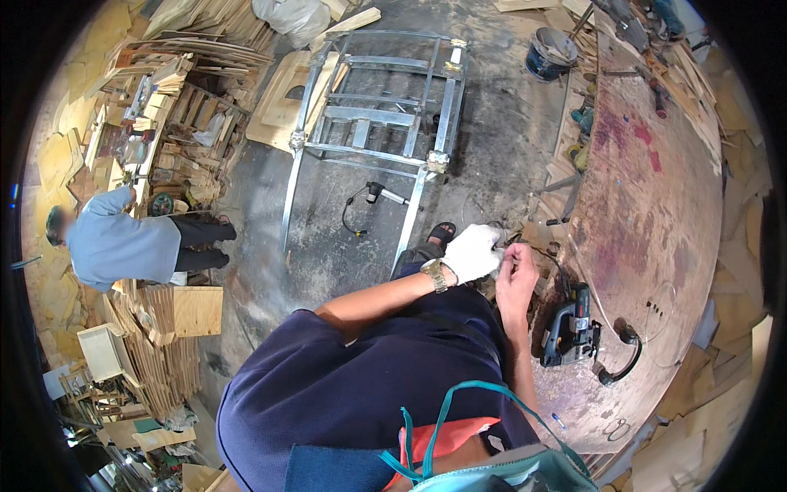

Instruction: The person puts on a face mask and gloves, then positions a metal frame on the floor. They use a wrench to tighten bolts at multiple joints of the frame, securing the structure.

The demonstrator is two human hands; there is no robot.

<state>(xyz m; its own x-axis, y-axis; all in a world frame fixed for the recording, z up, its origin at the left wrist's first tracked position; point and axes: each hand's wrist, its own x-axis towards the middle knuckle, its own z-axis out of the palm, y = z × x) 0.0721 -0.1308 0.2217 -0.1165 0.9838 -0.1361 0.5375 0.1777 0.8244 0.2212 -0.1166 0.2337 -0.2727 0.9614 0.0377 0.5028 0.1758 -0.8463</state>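
My left hand (473,256) wears a white knitted glove, with a gold-toned watch (436,276) at the wrist. My right hand (516,283) is bare, its thumb and fingers pinched together against the gloved fingertips. Both hands meet in front of my body, beside the workbench's near-left edge. Their fingers are closed; anything between them is hidden or too small to name. Nearest to my right hand on the bench lies a blue-and-black jigsaw (571,328). A black headset or earmuff band (627,358) rests just right of it.
The stained wooden workbench (623,230) extends along the right, with a pen (559,421) near its front. A metal frame (369,119) stands on the floor ahead, a linear actuator (385,194) beneath it. A bucket (551,56) sits behind. At left, a co-worker (123,238) bends over stacked wood.
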